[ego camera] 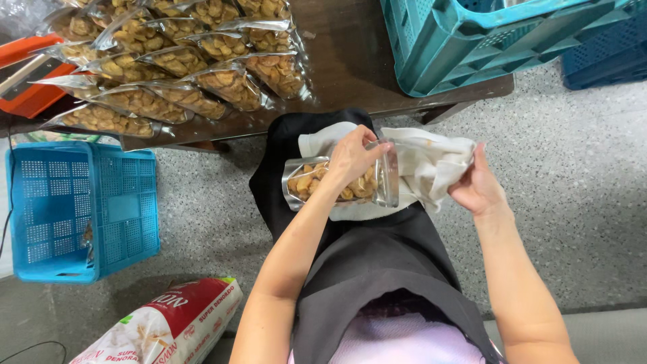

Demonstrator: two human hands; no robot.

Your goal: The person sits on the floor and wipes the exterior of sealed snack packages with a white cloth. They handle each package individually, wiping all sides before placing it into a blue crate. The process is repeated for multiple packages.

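Head view: left hand [350, 158] gripped a snack pouch [340, 183]; right hand [477, 189] pinched a white cloth [424, 162].
Risk: the pouch, tilted on the lap, could spill.

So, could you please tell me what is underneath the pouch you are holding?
Under the clear snack pouch, gripped by the left hand, lies a white cloth spread over a black apron. The cloth's middle is covered.

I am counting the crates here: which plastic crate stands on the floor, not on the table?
The light blue crate at the left, beside the table. The teal crate rests on the tabletop at the upper right.
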